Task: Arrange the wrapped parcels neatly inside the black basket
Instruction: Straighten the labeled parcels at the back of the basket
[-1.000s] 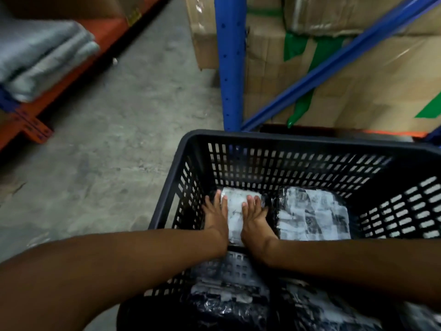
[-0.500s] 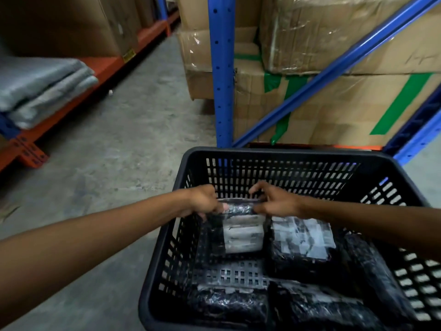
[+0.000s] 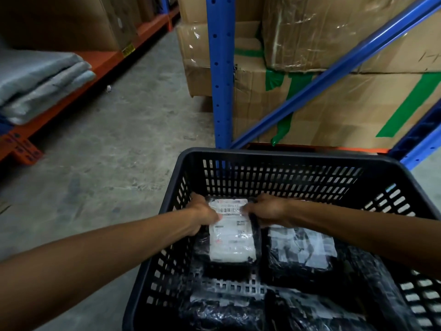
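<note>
Black slotted plastic basket (image 3: 281,156) on grey concrete floor (image 3: 114,149); several black-wrapped parcels inside. Black-wrapped parcel with white shipping label (image 3: 230,231) at far left of the basket. Left hand (image 3: 204,215) and right hand (image 3: 267,211) grip its far corners, one either side.

Concrete floor (image 3: 124,130); blue racking (image 3: 220,72); stacked cardboard boxes (image 3: 346,111); dim light.
</note>
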Demonstrator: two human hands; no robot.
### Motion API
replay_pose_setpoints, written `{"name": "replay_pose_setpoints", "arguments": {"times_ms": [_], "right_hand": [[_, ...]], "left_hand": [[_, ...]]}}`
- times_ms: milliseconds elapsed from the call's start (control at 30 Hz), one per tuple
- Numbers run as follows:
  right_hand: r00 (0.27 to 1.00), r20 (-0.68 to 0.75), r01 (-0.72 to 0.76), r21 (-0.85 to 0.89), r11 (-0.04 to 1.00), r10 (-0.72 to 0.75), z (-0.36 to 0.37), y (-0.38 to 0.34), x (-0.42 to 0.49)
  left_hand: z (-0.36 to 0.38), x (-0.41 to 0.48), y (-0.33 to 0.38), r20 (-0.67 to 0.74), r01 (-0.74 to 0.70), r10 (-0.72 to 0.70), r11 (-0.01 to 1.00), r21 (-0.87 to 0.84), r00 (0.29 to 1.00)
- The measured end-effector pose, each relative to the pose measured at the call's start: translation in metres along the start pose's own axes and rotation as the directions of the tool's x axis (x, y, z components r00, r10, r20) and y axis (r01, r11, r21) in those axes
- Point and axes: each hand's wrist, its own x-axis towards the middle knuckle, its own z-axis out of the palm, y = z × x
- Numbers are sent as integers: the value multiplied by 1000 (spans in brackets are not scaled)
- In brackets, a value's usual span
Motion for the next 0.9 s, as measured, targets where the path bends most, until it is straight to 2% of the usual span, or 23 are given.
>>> {"name": "replay_pose_setpoints", "arguments": {"times_ms": [67, 167, 267, 400, 567, 667, 733, 833, 900], "right_hand": [[999, -32, -16, -85, 996, 13, 7, 4, 11], [988, -156, -44, -154, 987, 20, 16, 6, 26], [968, -251, -95, -267, 959, 26, 24, 9, 45], [971, -208, -181, -300, 937, 121, 34, 9, 60], [980, -192, -116, -305, 945, 58, 34, 15, 32], [994, -75, 54, -315, 948, -81, 34, 14, -27], [983, 97, 176, -252, 952, -156, 37, 19, -71], [912, 373, 262, -207, 943, -171, 53, 35, -114], [869, 441, 365, -270, 891, -223, 66, 52, -121]], "left_hand": [[5, 9, 0, 0, 27, -27, 998, 59, 1000], [15, 23, 1, 0, 53, -53, 991, 121, 999], [27, 39, 1, -8, 63, -63, 964, 259, 998], [38, 46, 8, 13, 50, -59, 925, 377, 998], [31, 25, 7, 104, -51, -2, 861, 506, 995], [16, -11, -8, 307, -245, 65, 766, 595, 949], [3, -44, -20, 468, -376, 60, 687, 622, 882], [-11, -97, -33, 658, -502, 7, 652, 568, 753], [-16, -121, -40, 727, -585, -16, 581, 565, 686]]}}
